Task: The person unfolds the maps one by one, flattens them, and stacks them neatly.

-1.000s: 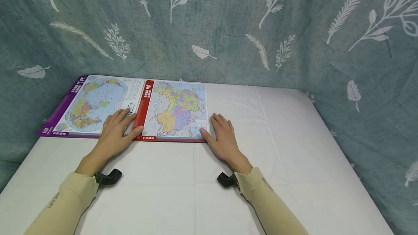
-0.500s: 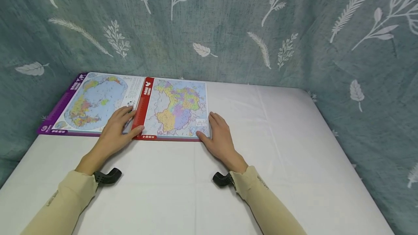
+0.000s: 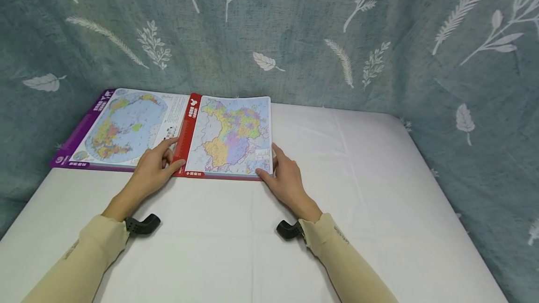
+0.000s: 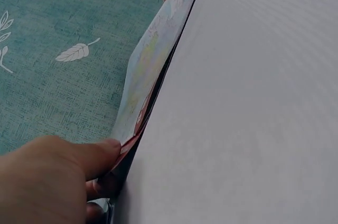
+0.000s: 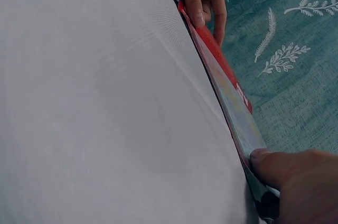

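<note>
A map with a red border (image 3: 229, 134) lies at the back of the white table, partly over a purple-bordered world map (image 3: 126, 125) to its left. My left hand (image 3: 149, 169) pinches the red strip at the near left corner, thumb on top and fingers curled beneath. At the near right corner, my right hand (image 3: 288, 181) grips the other side, its thumb (image 5: 264, 163) on the printed face. In the left wrist view the red-bordered map (image 4: 150, 65) bows slightly between both hands, a dark gap showing under its near edge.
A white cloth (image 3: 252, 247) covers the table, stretching in front of the maps and to their right. A green-grey curtain (image 3: 294, 36) with white leaf prints hangs behind and along the sides. Black wrist devices (image 3: 143, 224) sit at both cuffs.
My left fingers, earlier spread flat over the seam between the maps, have curled under the red-bordered map's left edge. My right fingers have closed round its right edge.
</note>
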